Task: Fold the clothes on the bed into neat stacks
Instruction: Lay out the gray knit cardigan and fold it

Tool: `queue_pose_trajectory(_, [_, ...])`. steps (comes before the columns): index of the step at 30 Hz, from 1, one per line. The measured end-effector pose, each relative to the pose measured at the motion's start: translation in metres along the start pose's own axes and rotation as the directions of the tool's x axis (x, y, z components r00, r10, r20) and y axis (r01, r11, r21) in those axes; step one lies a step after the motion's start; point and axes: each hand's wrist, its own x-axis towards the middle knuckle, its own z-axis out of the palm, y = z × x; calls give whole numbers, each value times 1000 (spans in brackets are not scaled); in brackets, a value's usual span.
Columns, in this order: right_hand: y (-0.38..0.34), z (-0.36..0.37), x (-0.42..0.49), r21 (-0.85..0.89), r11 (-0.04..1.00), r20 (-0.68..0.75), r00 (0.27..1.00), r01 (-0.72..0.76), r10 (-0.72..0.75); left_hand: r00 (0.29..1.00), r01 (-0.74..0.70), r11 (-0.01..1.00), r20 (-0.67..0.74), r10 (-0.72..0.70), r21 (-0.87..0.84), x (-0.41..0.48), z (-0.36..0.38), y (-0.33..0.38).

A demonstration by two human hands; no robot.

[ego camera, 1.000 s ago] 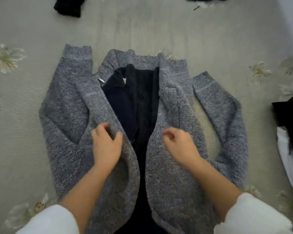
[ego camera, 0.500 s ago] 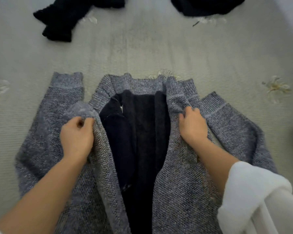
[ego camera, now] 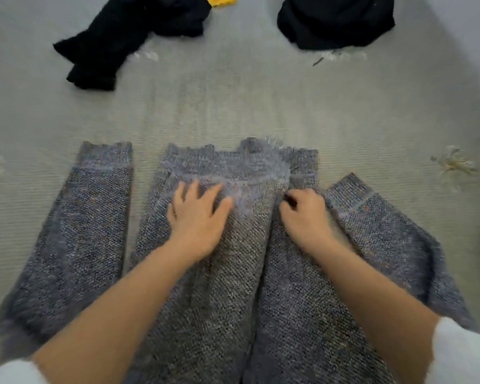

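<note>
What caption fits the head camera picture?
Left hand flat, right hand pinching a grey cardigan spread on the bed.

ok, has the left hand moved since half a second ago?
Yes. The left hand has shifted to the right, away from the left sleeve cuff, and now lies flat on the middle of the grey cardigan.

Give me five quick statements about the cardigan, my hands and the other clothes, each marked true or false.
1. The left hand lies flat, fingers spread, on the grey cardigan. True.
2. The right hand is lifted clear of the cardigan. False: its curled fingers pinch the front edge.
3. The left black garment and right black garment lie apart from the cardigan. True.
4. The cardigan's front lies open. False: its front panels meet.
5. The cloth at the top edge is red. False: it is a yellow cloth.
</note>
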Motion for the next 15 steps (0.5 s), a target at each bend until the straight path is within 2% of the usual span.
queue_pose_trajectory(2, [8, -5, 4, 100, 993, -118, 990, -64, 75, 979, 87, 995, -180, -95, -50, 3, -1, -18])
queue_pose_trajectory(4, [16, -13, 15, 222, 965, -198, 962, -143, 188, 923, 242, 956, -263, -280, -165, 12, -10, -32])
queue_pose_trajectory(6, [26, -17, 27, 254, 926, -145, 935, -280, 323, 847, 402, 866, -239, -476, -298, 28, -16, -45])
queue_pose_trajectory(7, [30, -15, 31, 225, 910, -87, 923, -347, 374, 830, 434, 844, -224, -510, -314, 35, -17, -49])
queue_pose_trajectory(9, [33, -12, 35, 77, 937, 10, 940, -341, 341, 859, 380, 882, -248, -449, -280, 41, -15, -52])
queue_pose_trajectory(11, [32, -16, 40, 42, 957, -17, 957, -287, 288, 846, 249, 909, -382, -372, -335, 50, -18, -52])
queue_pose_trajectory(13, [34, -32, 51, 135, 948, -189, 931, -289, 311, 748, 157, 880, -528, -402, -447, 64, -35, -62])
queue_pose_trajectory(15, [40, -50, 62, 191, 927, -355, 857, -324, 373, 664, 139, 847, -587, -464, -512, 81, -56, -82])
